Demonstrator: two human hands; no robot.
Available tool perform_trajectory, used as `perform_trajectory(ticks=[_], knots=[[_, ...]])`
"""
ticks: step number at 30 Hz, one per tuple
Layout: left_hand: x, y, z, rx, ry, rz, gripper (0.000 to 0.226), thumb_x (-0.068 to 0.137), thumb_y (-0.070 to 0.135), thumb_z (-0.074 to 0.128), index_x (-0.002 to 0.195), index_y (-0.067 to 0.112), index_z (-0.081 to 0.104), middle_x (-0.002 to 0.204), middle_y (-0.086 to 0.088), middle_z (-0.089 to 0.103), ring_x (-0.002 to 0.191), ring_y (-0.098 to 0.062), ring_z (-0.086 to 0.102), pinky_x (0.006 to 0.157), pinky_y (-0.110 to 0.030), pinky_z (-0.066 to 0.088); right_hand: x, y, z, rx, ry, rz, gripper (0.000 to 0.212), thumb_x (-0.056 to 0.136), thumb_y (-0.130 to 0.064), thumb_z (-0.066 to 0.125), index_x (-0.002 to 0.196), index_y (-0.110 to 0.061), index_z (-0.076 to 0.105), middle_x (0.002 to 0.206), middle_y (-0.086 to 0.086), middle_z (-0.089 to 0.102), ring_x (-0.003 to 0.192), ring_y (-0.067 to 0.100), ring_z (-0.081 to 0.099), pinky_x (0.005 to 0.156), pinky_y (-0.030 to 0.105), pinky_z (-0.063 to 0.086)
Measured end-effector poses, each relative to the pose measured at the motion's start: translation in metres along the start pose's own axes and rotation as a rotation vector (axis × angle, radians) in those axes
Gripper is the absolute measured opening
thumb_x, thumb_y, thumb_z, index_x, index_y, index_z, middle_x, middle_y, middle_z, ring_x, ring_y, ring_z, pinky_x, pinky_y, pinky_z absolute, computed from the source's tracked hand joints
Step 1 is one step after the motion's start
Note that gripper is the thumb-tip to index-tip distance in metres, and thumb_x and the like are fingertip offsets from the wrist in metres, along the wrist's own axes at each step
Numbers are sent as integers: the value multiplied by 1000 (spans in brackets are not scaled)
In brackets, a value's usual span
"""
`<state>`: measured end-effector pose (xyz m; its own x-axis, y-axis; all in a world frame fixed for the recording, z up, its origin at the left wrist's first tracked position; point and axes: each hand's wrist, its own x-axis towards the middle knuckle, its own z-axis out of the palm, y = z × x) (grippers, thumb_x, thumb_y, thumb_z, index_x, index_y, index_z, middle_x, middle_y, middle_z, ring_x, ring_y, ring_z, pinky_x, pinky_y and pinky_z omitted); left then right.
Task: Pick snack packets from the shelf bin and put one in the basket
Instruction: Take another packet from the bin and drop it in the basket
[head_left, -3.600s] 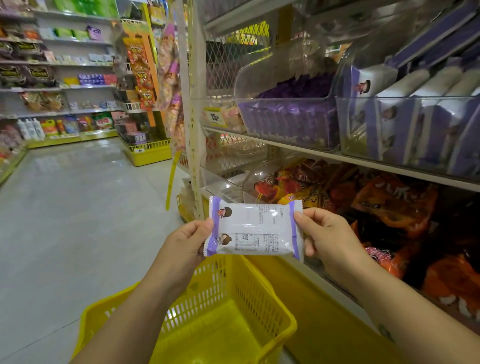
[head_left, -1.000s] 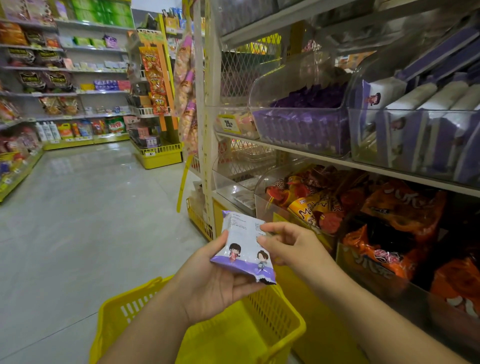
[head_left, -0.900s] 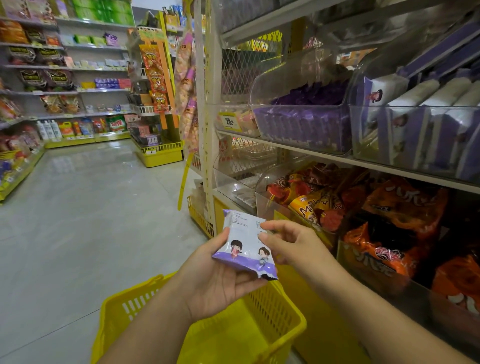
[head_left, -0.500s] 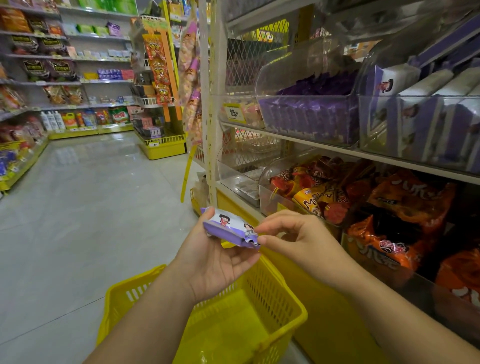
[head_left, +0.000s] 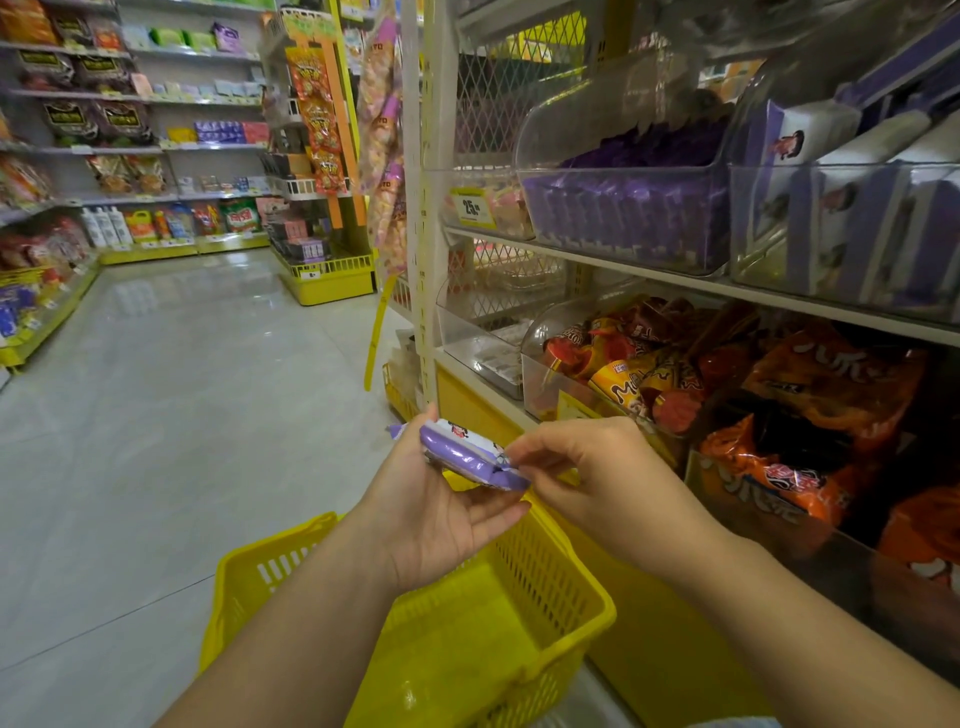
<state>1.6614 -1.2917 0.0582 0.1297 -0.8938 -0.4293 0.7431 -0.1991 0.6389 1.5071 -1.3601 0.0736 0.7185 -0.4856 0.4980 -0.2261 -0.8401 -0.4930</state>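
Above yellow basket (head_left: 543, 574): 1 purple-and-white snack packet (head_left: 462, 454), gripped between thumb and fingers of left hand (head_left: 431, 525); right hand (head_left: 597, 473) pinches its corner. Shelf bin (head_left: 857, 218), upper right: seemingly matching packets, blurred.

Purple-and-white snack packet (head_left: 467, 457) nearly flat above yellow basket (head_left: 540, 571), clear shelf bin (head_left: 831, 234) stocked

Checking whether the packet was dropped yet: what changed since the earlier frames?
The snack packet was turned from flat, facing the camera, to nearly edge-on. It now lies on the left hand, and the right hand pinches its corner. Unchanged: both hands hold it above the yellow basket; nothing let go.
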Motion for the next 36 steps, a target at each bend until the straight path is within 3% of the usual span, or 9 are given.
perform_trajectory(ticks=[6, 14, 18, 21, 25, 27, 31, 34, 36], knots=[[0, -5, 4, -85, 8, 15, 76, 87, 63, 52, 130, 0, 53, 105, -30, 68, 84, -39, 71, 78, -50, 58, -3, 3, 5, -44, -24, -57, 14, 77, -11, 75, 89, -16, 70, 85, -8, 66, 81, 5, 56, 74, 23, 48], [9, -13, -1, -198, 75, 13, 69, 89, 59, 53, 127, 2, 54, 106, -28, 68, 88, -37, 69, 82, -49, 53, -7, 20, 21, -115, 33, -185, 2, 82, -10, 72, 82, -13, 72, 92, -1, 65, 81, 15, 65, 67, 36, 54], [28, -17, -16, -257, 58, -45, 72, 91, 61, 48, 131, 0, 53, 109, -29, 67, 93, -39, 68, 80, -50, 52, -9, 40, 32, -158, 30, -277, 12, 87, -20, 64, 82, -12, 72, 98, 3, 65, 84, 18, 65, 63, 34, 54], [51, -25, -32, -316, 66, -37, 75, 92, 61, 45, 131, -2, 52, 113, -34, 65, 98, -44, 67, 74, -51, 54, -9, 63, 44, -171, -100, -273, 12, 86, -16, 68, 95, -16, 75, 109, 6, 65, 88, 20, 65, 64, 36, 55], [94, -42, -60, -405, 147, -20, 58, 95, 58, 43, 96, 1, 54, 75, -33, 68, 59, -45, 68, 47, -44, 57, -7, 105, 79, -251, -377, -221, 32, 90, -15, 62, 117, -32, 68, 137, 2, 53, 112, 22, 59, 77, 41, 56], [111, -47, -75, -377, 219, -13, 54, 96, 57, 42, 86, 5, 54, 66, -27, 67, 57, -40, 67, 50, -45, 56, -11, 123, 91, -260, -466, -181, 38, 92, -19, 58, 125, -37, 60, 144, -4, 44, 123, 18, 52, 90, 38, 51], [165, -65, -130, -175, 360, -147, 50, 91, 60, 49, 90, 11, 56, 76, -20, 65, 65, -33, 65, 73, -51, 49, -14, 174, 125, -361, -517, -11, 41, 94, -31, 53, 135, -34, 51, 145, -5, 41, 133, 15, 39, 105, 29, 34], [202, -91, -168, 239, 406, -266, 62, 87, 66, 50, 119, 13, 53, 102, -17, 63, 82, -32, 65, 72, -44, 51, -19, 207, 148, -466, -571, 128, 53, 94, -32, 52, 144, -31, 36, 154, 0, 26, 142, 18, 22, 113, 27, 20], [226, -111, -193, 548, 481, -154, 69, 91, 55, 55, 143, 13, 34, 133, -20, 54, 110, -40, 61, 87, -47, 52, -26, 223, 160, -471, -609, 183, 56, 94, -30, 50, 147, -27, 32, 157, 3, 19, 145, 20, 15, 116, 27, 13]])
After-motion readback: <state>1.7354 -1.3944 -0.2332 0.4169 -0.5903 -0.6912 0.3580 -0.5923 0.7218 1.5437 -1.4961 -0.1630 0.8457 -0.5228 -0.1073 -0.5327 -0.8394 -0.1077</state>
